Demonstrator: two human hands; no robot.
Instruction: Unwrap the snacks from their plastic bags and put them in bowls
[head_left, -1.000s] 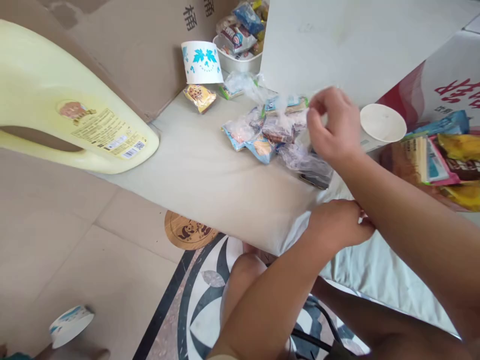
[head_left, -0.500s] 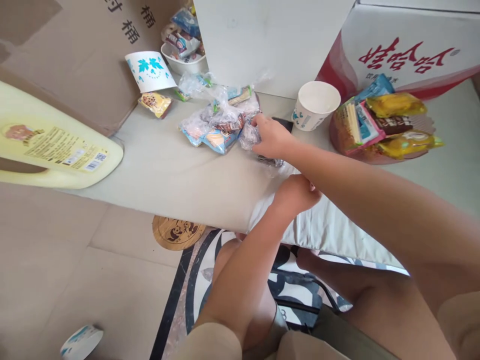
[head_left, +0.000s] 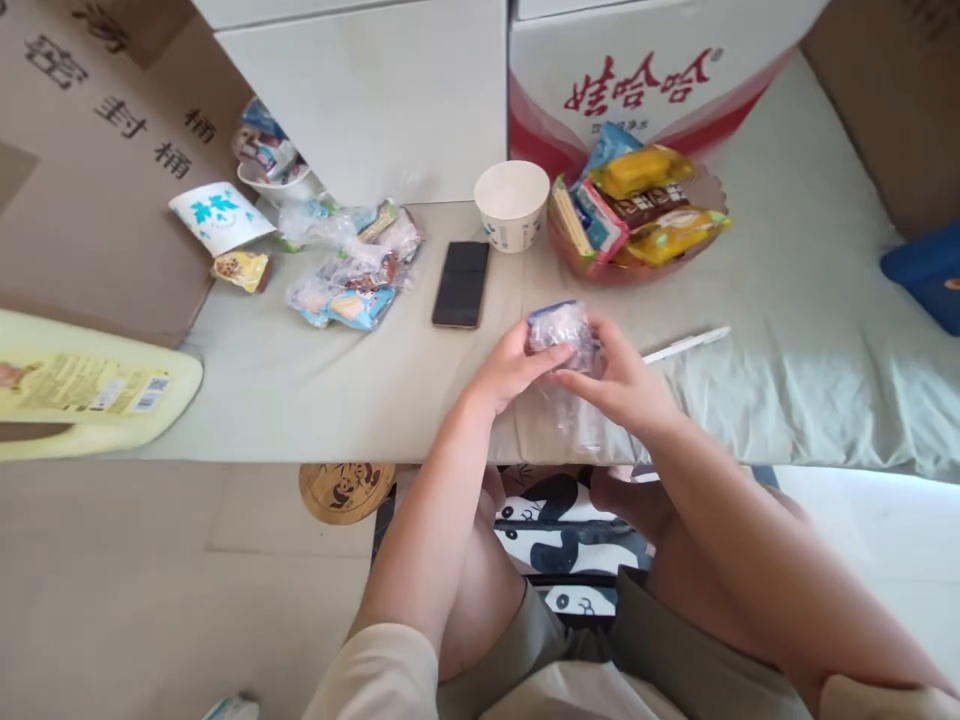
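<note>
Wrapped packet (head_left: 561,326) now between left hand (head_left: 516,370) and right hand (head_left: 628,388), phone (head_left: 461,285) uncovered.

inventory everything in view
wrapped packet: 1, clear, hands
phone: 1, black, centre
paper cups: 2, white, centre and left
small snack: 1, yellow, left
snack pile: uncountable, mixed, left
filled tub: 1, white, back
filled bowl: 1, brown, right
jug: 1, yellow, left
slim item: 1, white, right
unclear object: 1, blue, right
cartons: 2, brown, sides
boxes: several, white-red, back
disc: 1, brown, floor
cropped item: 1, white, floor
panda prints: several, black-white, below
cloth: 1, greenish, table
left hand: 1, bare, on packet
right hand: 1, bare, on packet
legs: 2, olive shorts, below
</note>
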